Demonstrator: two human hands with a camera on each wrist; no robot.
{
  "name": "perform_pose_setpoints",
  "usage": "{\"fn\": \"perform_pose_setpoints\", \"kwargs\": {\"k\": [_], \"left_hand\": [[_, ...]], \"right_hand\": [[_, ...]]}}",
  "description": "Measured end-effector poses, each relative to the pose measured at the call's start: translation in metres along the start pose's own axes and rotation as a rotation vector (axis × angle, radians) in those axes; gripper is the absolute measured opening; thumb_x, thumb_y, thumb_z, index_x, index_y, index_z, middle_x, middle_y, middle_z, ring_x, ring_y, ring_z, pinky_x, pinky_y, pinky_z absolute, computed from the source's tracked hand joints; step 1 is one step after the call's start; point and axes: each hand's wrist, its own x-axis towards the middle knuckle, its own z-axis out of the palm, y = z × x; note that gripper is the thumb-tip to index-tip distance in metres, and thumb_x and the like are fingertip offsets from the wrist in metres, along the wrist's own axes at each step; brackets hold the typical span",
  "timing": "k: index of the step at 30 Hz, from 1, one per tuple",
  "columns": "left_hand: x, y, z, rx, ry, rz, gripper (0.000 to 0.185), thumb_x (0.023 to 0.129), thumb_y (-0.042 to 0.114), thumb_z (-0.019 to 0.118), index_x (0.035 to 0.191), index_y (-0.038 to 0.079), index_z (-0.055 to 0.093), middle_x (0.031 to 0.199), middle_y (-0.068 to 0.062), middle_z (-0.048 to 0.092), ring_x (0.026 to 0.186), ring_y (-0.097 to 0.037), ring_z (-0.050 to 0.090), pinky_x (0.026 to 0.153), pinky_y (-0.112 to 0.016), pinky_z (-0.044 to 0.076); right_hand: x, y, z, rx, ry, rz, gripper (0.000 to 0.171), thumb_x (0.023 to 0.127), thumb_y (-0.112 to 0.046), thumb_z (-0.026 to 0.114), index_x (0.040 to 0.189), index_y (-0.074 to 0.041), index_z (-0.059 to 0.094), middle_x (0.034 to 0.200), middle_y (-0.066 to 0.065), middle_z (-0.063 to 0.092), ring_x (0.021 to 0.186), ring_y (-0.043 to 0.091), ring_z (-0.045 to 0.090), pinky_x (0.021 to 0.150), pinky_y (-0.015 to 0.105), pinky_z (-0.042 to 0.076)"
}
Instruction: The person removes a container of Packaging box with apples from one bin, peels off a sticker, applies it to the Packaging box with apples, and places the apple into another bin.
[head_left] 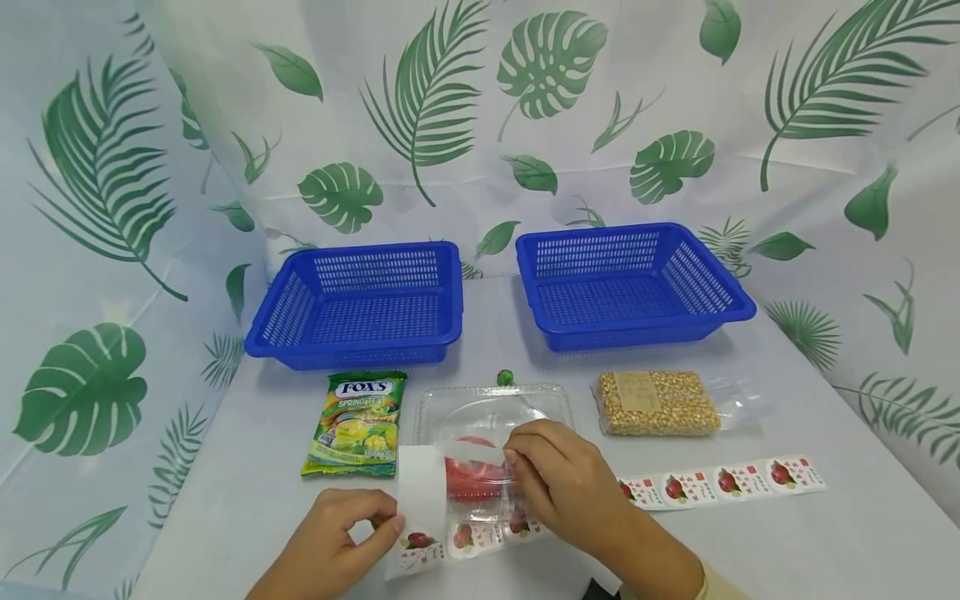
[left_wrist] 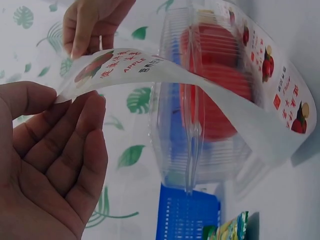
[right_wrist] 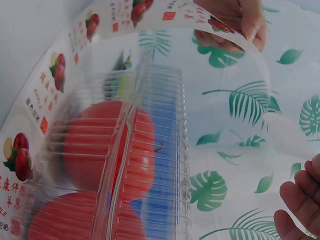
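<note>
My left hand point(head_left: 337, 533) pinches a strip of apple labels point(head_left: 420, 492) between thumb and finger; its other fingers curve loosely in the left wrist view. My right hand point(head_left: 573, 483) pinches the end of a narrow whitish piece point(right_wrist: 282, 132) that arcs over from the strip. Whether that piece is a label or backing, I cannot tell. Below the hands sits a clear plastic clamshell box point(head_left: 551, 408), with red apples point(right_wrist: 107, 145) inside. The label strip curves under and in front of the box, printed with red apples and writing.
Two blue baskets point(head_left: 352, 346) point(head_left: 637, 333) stand at the back. A green candy bag point(head_left: 356, 425) lies left of the box, a packet of yellow kernels point(head_left: 660, 404) to the right. More labels point(head_left: 727, 483) extend rightward. A small green object point(head_left: 505, 377) lies behind the box.
</note>
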Motion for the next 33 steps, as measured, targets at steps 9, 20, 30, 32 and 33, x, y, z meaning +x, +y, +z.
{"fn": "perform_pose_setpoints", "kwargs": {"k": [9, 20, 30, 32, 33], "left_hand": [[-0.016, -0.006, -0.012, 0.052, 0.162, 0.023, 0.025, 0.087, -0.008, 0.066, 0.088, 0.017, 0.067, 0.076, 0.01, 0.066, 0.066, -0.006, 0.061, 0.058, -0.025, 0.053], [-0.037, -0.008, -0.032, 0.131, 0.447, -0.175, 0.025, 0.085, -0.014, 0.065, 0.078, 0.01, 0.067, 0.067, 0.007, 0.064, 0.06, -0.011, 0.06, 0.06, -0.018, 0.05], [-0.065, -0.027, -0.038, -0.19, 0.689, -0.377, 0.017, 0.09, -0.014, 0.056, 0.076, -0.007, 0.062, 0.066, -0.01, 0.065, 0.053, -0.019, 0.061, 0.052, -0.027, 0.053], [-0.073, -0.034, -0.04, -0.26, 0.748, -0.455, 0.017, 0.092, -0.01, 0.057, 0.076, -0.008, 0.061, 0.066, -0.01, 0.066, 0.052, -0.019, 0.061, 0.051, -0.028, 0.053], [-0.077, -0.037, -0.041, -0.288, 0.772, -0.5, 0.018, 0.093, -0.008, 0.057, 0.076, -0.008, 0.061, 0.065, -0.009, 0.066, 0.051, -0.019, 0.06, 0.05, -0.028, 0.053]], "right_hand": [[-0.003, 0.002, -0.003, -0.002, -0.039, 0.034, 0.024, 0.102, -0.015, 0.049, 0.091, -0.003, 0.066, 0.091, 0.004, 0.063, 0.08, 0.017, 0.063, 0.076, 0.022, 0.053], [-0.006, 0.006, -0.006, -0.032, 0.006, 0.035, 0.028, 0.103, -0.017, 0.047, 0.088, -0.002, 0.066, 0.09, 0.004, 0.063, 0.079, 0.018, 0.063, 0.074, 0.022, 0.054], [-0.008, 0.009, -0.007, -0.042, 0.025, 0.032, 0.028, 0.103, -0.017, 0.048, 0.087, -0.002, 0.066, 0.089, 0.005, 0.063, 0.077, 0.019, 0.063, 0.073, 0.023, 0.054], [-0.01, 0.009, -0.008, -0.053, 0.025, 0.039, 0.029, 0.103, -0.018, 0.048, 0.087, -0.002, 0.067, 0.09, 0.004, 0.063, 0.078, 0.019, 0.064, 0.073, 0.024, 0.054], [-0.011, 0.01, -0.008, -0.059, 0.024, 0.042, 0.029, 0.103, -0.018, 0.048, 0.087, -0.002, 0.067, 0.089, 0.004, 0.063, 0.078, 0.019, 0.064, 0.074, 0.023, 0.054]]}}
